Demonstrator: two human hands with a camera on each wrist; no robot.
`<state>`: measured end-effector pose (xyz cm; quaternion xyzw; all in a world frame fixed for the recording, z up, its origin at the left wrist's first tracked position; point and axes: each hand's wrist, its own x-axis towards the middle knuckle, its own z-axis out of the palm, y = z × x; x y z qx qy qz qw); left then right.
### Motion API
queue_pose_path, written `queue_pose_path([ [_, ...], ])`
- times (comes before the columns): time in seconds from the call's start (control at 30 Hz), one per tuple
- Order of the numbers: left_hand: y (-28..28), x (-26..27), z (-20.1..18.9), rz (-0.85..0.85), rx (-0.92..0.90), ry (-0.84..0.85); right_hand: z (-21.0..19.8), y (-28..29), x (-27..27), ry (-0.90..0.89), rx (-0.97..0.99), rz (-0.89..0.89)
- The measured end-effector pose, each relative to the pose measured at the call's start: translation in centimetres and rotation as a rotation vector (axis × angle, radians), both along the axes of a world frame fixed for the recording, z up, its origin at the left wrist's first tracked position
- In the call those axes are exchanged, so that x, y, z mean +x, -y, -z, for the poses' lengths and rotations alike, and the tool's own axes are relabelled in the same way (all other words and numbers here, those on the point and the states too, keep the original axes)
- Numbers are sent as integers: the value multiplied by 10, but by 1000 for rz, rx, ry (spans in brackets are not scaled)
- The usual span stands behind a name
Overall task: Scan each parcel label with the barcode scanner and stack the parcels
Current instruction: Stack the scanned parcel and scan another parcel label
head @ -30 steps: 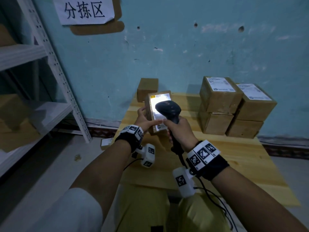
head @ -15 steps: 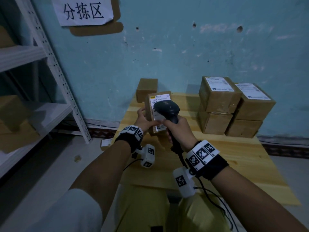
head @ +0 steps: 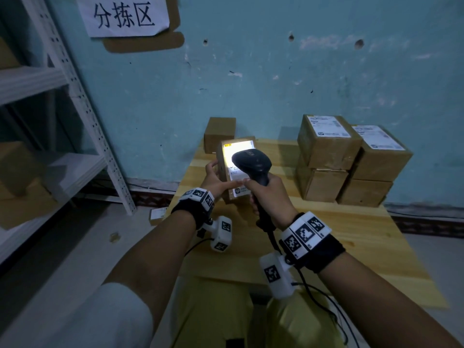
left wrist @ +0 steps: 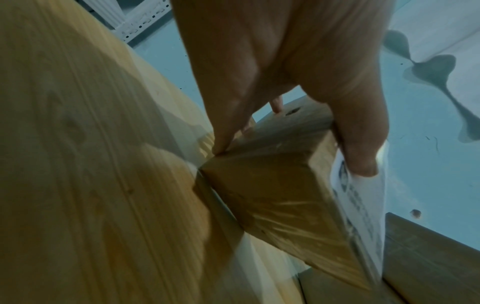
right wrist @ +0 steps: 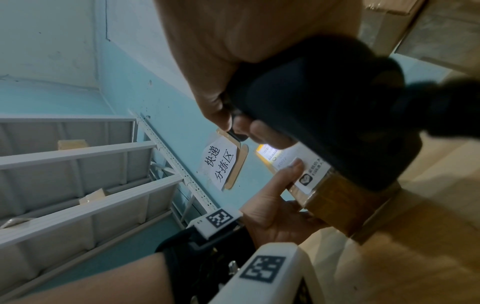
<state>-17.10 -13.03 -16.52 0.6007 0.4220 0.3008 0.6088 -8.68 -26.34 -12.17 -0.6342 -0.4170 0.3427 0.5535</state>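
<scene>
Fingers of the left hand (head: 218,179) wrap a brown cardboard parcel (head: 224,164) just above the middle of the head view: the thumb lies straight across the lower part of its white label (head: 239,180), and the other fingers curl round the left side and back. The left wrist view shows the same clamp from below, thumb on the label edge, fingers behind the box. The parcel stands tilted, label toward the person, over the near-left part of the wooden table (head: 351,237); whether its lower edge touches the wood I cannot tell.

Right hand (head: 270,197) is closed tight round the handle of a black barcode scanner (head: 252,163), whose head sits just in front of the label's right side. A bright patch of light falls on the upper part of the label. A dark cable runs from the handle down past the wrist.

At the right of centre, four taped parcels (head: 351,159) stand in two stacks of two against the blue wall, the top two with labels up. Another small box (head: 219,133) sits behind the held parcel. A white metal shelf rack (head: 82,109) fills the left of the frame, and a paper sign (head: 123,16) hangs at upper left.
</scene>
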Motion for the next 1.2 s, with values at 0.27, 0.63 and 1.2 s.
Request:
queue_pose_path([
  [0.27,-2,1,3,-19,2,48,2,3,1,40,18,30],
  [0.63,-4,-1,6,14,11,18,4,4,2,123,2,23],
  [1.2,-6,3,8,-17,56,23,1,-6,-4,-75,6,31],
])
